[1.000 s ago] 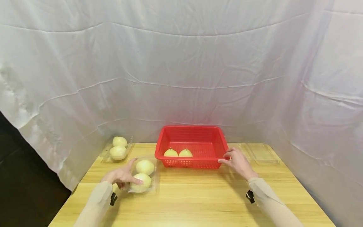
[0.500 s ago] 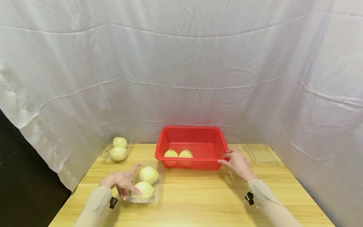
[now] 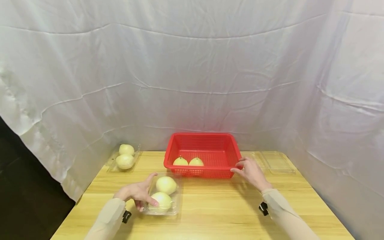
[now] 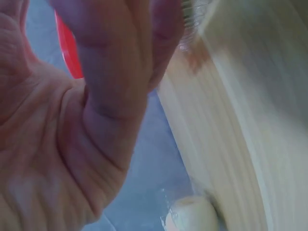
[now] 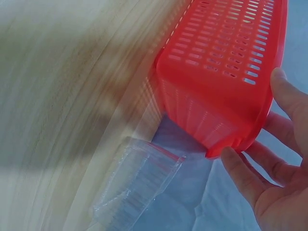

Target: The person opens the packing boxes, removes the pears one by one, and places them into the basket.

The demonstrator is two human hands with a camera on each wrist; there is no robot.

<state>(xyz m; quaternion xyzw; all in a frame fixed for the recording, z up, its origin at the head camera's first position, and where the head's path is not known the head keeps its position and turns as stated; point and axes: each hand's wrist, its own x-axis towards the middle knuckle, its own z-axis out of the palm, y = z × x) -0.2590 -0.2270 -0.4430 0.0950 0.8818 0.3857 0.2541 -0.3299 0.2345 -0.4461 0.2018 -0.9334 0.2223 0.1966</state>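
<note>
Beyond pack [image 3: 173,210], red basket [image 3: 216,168], 2 fruits [image 3: 180,162] inside

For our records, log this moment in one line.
left hand: holds clear tray, two yellow fruits inside | right hand: grips red basket corner | basket: two fruits visible

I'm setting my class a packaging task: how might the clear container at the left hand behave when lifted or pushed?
The clear container looks thin, so it may flex if the left hand squeezes. The two rounded fruits inside probably supply most of its weight and could roll. Low and wide, it seems likelier to slide than tip.
</note>
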